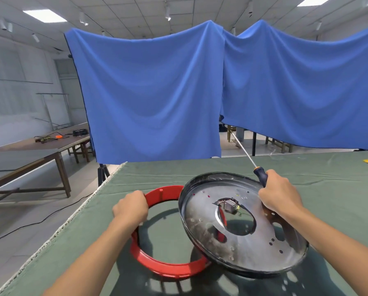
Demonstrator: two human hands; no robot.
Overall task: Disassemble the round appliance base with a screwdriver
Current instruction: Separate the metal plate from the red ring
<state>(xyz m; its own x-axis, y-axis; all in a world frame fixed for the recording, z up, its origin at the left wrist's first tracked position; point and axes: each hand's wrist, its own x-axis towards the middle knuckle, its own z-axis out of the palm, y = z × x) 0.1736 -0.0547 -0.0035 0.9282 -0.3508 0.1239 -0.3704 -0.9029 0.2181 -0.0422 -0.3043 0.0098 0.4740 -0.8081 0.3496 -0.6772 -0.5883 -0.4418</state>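
A large workroom with blue cloth sheets hung behind the bench formed the backdrop, and a green cloth-covered tabletop carried the work. On it lay the round appliance base, already in two parts. The red plastic ring sat flat on the cloth, and the left hand gripped its far-left rim with curled fingers. The round silvery metal plate with a dark rim and a large central hole stood tilted, its lower left edge resting on or just over the ring's right side, its right side raised. The right hand was closed on the dark-handled screwdriver with a long steel shaft, which pointed up and away from the person; the same hand seemed to be against the plate's raised right rim, though whether any fingers hooked that rim could not be told.

The plate looked like thin, stiff sheet metal: probably light, rigid, and smooth enough to slip. Its cut edges around the hole and the small bracket there looked sharp, so the rolled outer rim seemed the safest hold. The ring looked light and slightly flexible, best held at a thick section of rim, as the left hand had it.
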